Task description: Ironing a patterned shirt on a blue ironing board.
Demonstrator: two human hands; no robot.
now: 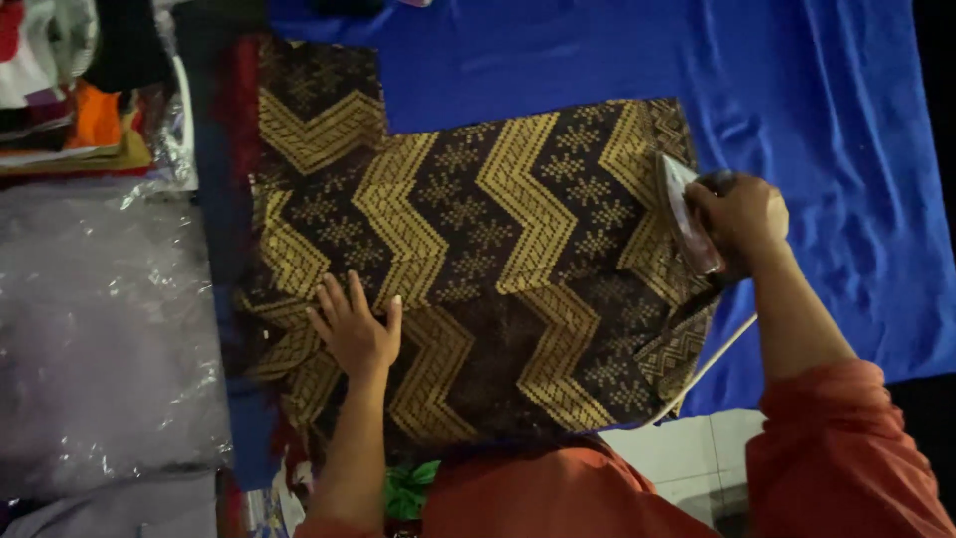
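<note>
Fingers of the right hand [742, 214] are wrapped tight around the handle of an iron [685, 214], whose sole rests on the right end of a dark fabric with gold zigzags [478, 249]. Left hand [354, 329] grips nothing: it lies flat and spread on the near left part of the same fabric, pressing it down. That fabric is laid out over a blue cloth [827, 149] that covers the work surface, and it reaches from the left edge almost to the iron. A pale cord [712, 361] runs from the iron toward the near side. Crinkled clear plastic [100, 329] sits at the far left edge, with stacked clothes [80, 110] beyond it. Judging by how it lies, the middle of the fabric looks smooth and flat, while the near edge still shows some waviness; how much has been pressed cannot be told for sure
</note>
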